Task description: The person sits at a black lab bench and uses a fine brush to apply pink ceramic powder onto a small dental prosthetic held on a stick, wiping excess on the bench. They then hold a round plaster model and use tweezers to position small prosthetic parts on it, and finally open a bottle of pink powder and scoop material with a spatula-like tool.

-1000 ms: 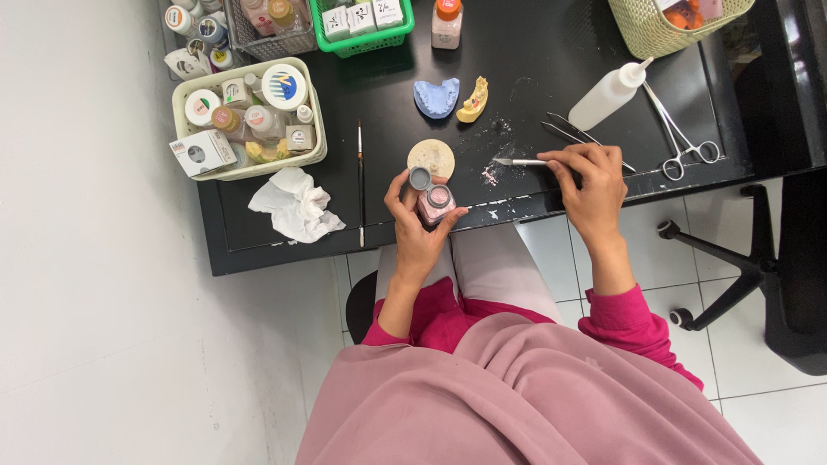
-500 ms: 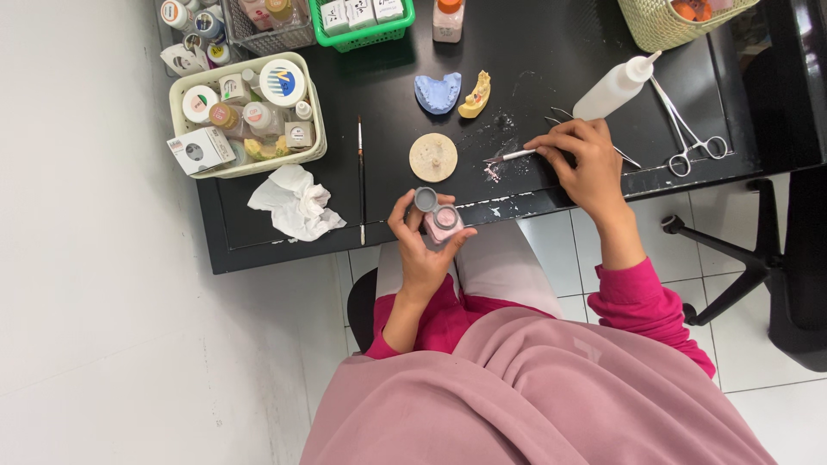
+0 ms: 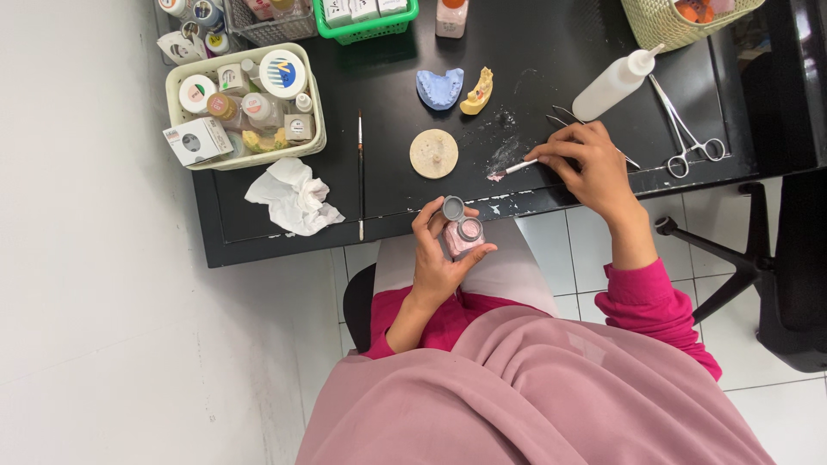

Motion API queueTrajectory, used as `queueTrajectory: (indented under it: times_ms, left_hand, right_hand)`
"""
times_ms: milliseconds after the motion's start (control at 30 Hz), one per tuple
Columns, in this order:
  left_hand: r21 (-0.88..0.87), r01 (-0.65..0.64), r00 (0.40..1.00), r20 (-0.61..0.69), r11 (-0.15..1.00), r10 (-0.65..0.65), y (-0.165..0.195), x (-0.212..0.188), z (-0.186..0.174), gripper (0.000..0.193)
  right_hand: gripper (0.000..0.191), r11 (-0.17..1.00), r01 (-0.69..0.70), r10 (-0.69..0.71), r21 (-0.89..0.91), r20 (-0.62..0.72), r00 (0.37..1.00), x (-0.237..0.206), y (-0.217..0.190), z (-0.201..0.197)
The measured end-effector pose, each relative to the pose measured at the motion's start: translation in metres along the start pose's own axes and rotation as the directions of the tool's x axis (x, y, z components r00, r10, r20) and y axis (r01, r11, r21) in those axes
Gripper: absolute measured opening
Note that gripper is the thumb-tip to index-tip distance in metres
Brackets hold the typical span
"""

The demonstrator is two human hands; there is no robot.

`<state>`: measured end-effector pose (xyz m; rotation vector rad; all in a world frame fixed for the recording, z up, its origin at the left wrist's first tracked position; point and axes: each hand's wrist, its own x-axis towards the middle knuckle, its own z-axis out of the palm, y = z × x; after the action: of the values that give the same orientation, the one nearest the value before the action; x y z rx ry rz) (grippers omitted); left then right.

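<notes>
Dusty-pink headscarf, magenta long sleeves pushed up, bare hands

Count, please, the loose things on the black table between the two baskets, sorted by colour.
Blue: 1, dental cast
Yellow: 1, dental cast
Beige: 1, round disc
White: 2, squeeze bottle, crumpled tissue
Total: 5

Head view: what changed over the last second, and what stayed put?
The left hand drew its small pink jar and grey lid back off the table edge toward the lap. The right hand kept its grip on the small spatula and slid a little along the black table, tip down at the powder smear. The round disc, brush and tissue stayed as they were.
</notes>
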<state>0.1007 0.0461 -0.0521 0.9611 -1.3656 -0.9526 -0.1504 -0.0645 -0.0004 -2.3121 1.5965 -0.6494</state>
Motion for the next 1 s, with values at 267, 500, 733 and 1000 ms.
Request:
queueTrajectory:
  times_ms: [267, 500, 733, 1000]
  left_hand:
    - [0.039, -0.001, 0.999, -0.045, 0.999, 0.002, 0.001, 0.007, -0.003, 0.092]
    - [0.129, 0.043, 0.995, -0.092, 0.991, -0.032, 0.000, 0.020, -0.006, 0.090]
    - [0.205, 0.061, 0.994, -0.102, 0.977, -0.040, -0.001, 0.027, -0.002, 0.090]
    - [0.207, 0.002, 0.997, -0.075, 0.978, 0.014, 0.006, 0.031, 0.007, 0.091]
  right_hand:
    - [0.013, 0.994, -0.096, 0.091, 0.054, 0.082, 0.992, -0.012, -0.008, -0.003]
    - [0.013, 0.981, -0.088, 0.075, 0.170, 0.076, 0.994, -0.007, -0.014, -0.010]
    - [0.014, 0.954, -0.120, 0.109, 0.276, 0.056, 0.993, -0.011, -0.041, -0.038]
    - [0.018, 0.991, 0.093, -0.090, 0.095, -0.037, 0.995, -0.015, -0.073, -0.052]
